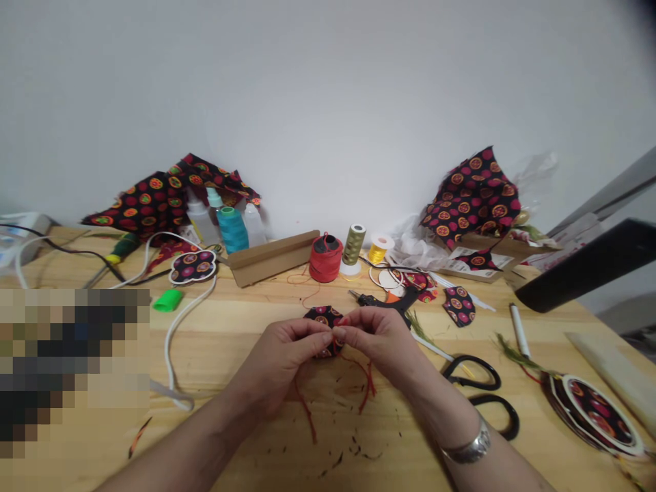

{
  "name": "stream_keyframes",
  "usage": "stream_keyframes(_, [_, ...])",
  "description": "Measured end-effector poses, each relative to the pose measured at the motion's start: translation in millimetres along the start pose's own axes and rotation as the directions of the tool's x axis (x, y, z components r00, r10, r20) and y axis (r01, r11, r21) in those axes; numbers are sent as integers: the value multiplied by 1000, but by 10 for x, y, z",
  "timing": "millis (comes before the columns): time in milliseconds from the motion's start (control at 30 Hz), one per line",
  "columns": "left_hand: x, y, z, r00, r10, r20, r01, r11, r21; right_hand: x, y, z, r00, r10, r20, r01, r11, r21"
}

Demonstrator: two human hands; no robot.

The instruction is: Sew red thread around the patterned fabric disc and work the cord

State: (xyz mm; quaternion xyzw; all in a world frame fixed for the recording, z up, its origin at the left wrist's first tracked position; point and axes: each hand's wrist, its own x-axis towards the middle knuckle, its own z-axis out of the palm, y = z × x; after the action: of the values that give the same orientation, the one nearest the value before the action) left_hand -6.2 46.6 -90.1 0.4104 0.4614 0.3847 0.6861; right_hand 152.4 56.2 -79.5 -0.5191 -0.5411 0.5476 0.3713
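Observation:
At the front middle of the table, my left hand (284, 355) and my right hand (387, 342) meet, thumbs and forefingers pinched close together. A bit of red cord (309, 413) shows between the fingertips, and its loose ends dangle below both hands. Right behind the fingers is a small black fabric-covered piece (322, 313) with a round red and orange pattern; the fingers cover much of it. How the cord joins the piece is hidden. Beside my right wrist lie black-handled scissors (484, 372). A silver bracelet (474, 447) circles that wrist.
Behind the hands stand a red cord spool (326, 260), an olive thread cone (354, 246) and a yellow spool (379, 249). A black glue gun (394, 305) lies right of them. At left are a green cap (167, 301) and a white cable (171, 342); far right, a round fabric ornament (599, 413).

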Motion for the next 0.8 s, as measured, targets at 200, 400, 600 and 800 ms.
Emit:
stream_keyframes(200, [13, 17, 4, 1000, -10, 2, 10, 1000, 0, -2, -6, -15, 1000, 4, -5, -4, 1000, -9])
stream_keyframes(400, [23, 16, -9, 999, 19, 46, -19, 1000, 7, -10, -16, -26, 1000, -3, -5, 3, 1000, -26])
stream_keyframes(600, [25, 16, -13, 999, 29, 21, -31, 995, 92, -6, -4, -34, 1000, -15, 8, 15, 1000, -10])
stream_keyframes(800, [0, 56, 14, 996, 83, -14, -79, 977, 198, -14, -15, -22, 1000, -6, 22, 7, 1000, -15])
